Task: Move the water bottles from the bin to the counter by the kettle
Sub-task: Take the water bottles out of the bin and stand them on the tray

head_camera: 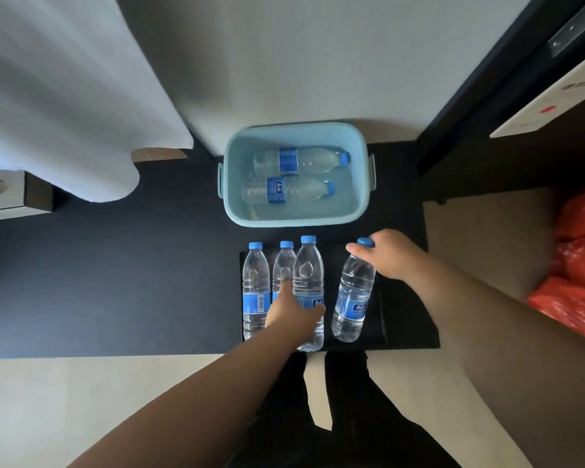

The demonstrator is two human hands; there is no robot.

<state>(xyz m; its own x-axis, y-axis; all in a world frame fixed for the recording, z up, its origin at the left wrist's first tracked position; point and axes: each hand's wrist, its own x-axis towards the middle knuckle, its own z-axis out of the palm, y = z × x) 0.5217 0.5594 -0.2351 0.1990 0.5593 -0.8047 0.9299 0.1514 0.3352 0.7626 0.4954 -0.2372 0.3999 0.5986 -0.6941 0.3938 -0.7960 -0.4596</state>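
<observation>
So two bottles [301, 161] are lying on their sides in the light blue bin [296, 216], caps pointing right. On the dark counter [115, 265] just in front, the left hand [294, 319] grips an upright bottle [308, 275] right beside two more standing bottles [255, 288]. The right hand [390, 255] holds a tilted bottle [353, 295] by its blue cap [364, 241].

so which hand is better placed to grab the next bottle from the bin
Right, probably. The right hand holds the cap of the tilted bottle, close to the bin, and the lying bottles point their caps its way. The left hand grips a standing bottle lower down, farther off.
</observation>
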